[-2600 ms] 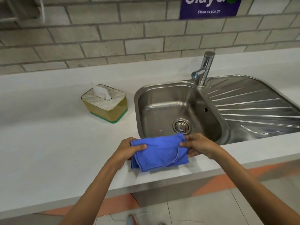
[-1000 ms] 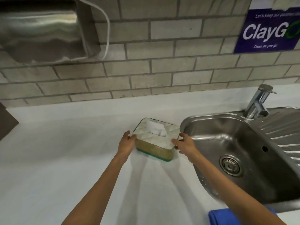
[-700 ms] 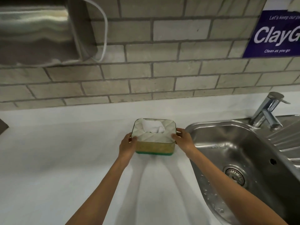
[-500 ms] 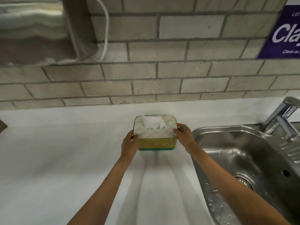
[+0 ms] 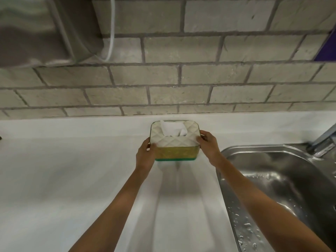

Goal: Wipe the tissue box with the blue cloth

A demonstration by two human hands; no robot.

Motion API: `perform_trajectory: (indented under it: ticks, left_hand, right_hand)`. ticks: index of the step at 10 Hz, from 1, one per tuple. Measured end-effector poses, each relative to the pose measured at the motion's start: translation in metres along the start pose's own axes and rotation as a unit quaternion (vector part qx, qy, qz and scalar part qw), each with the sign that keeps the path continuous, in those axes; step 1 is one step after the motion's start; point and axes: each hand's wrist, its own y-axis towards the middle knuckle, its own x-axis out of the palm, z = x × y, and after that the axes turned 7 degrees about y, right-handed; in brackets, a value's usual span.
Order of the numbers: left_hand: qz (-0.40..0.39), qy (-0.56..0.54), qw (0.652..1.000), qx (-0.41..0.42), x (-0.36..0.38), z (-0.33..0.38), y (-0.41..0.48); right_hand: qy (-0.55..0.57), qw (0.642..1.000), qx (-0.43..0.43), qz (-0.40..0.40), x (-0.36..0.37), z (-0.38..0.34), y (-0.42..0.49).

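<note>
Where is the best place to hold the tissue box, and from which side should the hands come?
Probably the two short ends of the tissue box, low on the yellow walls, one hand from each side. That is where the left hand and right hand sit now. The soft quilted top and the loose tissue give no firm grip.

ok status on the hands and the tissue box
Left hand and right hand gripping tissue box by its ends. Box near wall. Blue cloth out of view. Nothing in the way.
</note>
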Motion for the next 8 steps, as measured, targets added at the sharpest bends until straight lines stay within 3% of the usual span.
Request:
perform_trajectory:
  ticks: [5,8]
  left_hand:
    - [-0.016,-0.007,1.000,0.003,0.0010,-0.0011,0.0031]
    - [-0.053,0.038,0.997,-0.044,-0.0065,0.0025,-0.0010]
  right_hand:
    - [0.026,1.000,0.009,-0.012,0.0005,0.0016,0.0051]
    - [-0.010,1.000,0.019,0.000,-0.0052,-0.0029,-0.0010]
